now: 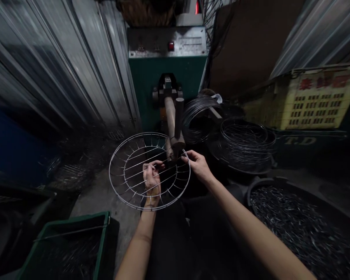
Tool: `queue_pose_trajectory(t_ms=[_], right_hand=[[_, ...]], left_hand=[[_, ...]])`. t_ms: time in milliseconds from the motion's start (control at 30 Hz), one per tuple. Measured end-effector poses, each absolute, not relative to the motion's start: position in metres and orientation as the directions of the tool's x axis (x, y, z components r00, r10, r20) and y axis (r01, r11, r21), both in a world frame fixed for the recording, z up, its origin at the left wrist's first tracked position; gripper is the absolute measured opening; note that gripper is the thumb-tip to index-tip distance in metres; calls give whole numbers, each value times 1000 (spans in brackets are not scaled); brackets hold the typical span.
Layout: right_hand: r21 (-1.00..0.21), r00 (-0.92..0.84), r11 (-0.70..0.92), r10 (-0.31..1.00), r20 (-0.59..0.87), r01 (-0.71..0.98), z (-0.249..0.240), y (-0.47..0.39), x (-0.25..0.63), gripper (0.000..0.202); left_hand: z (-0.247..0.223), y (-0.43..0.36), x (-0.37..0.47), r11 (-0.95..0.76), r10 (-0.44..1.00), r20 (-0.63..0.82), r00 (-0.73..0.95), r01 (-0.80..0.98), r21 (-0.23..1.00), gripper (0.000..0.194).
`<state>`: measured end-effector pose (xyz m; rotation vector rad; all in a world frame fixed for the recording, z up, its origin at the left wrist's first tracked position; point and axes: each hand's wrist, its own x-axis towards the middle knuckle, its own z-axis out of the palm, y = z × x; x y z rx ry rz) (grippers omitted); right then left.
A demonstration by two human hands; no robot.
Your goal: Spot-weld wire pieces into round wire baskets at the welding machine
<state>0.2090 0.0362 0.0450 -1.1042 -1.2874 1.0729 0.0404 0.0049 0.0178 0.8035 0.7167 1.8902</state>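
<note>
A round wire basket (116, 189) with a double-ring rim is tilted in front of a green spot welder (192, 76). Its right side sits at the welder's electrode arm (170, 116), by the lower tip. My left hand (152, 181) is behind the basket's wires, fingers curled and closed on them, fingertips pointing to the electrode. At the right rim my right hand (200, 166) makes a pinch close to the electrode tip. A small dark piece may be between its fingers, but it is too dim to make out.
Wire coils (198, 112) and a stack of wire rings (247, 142) are right of the welder. A tub of small metal pieces (294, 217) stands at lower right, a green crate (105, 237) at lower left. A yellow crate (317, 103) is at back right.
</note>
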Motion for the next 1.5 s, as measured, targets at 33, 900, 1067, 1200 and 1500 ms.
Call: queue_pose_trajectory(t_ms=[33,900,1067,1200,1500], right_hand=[[-987,4,158,987,158,9,44,36,209,32],[-980,37,183,982,187,80,51,43,207,37],[-977,28,194,980,197,89,48,44,208,36],[-977,33,195,980,198,86,46,45,207,35],[-991,59,136,989,137,13,39,32,224,33]], left_hand=[[18,4,39,-394,910,238,-339,-534,748,16],[17,6,53,-501,820,276,-502,-394,771,14],[16,8,53,-512,811,277,-516,-397,762,19],[14,9,55,-522,806,289,-516,-391,758,24],[5,-2,20,-374,927,317,-201,-423,825,41]])
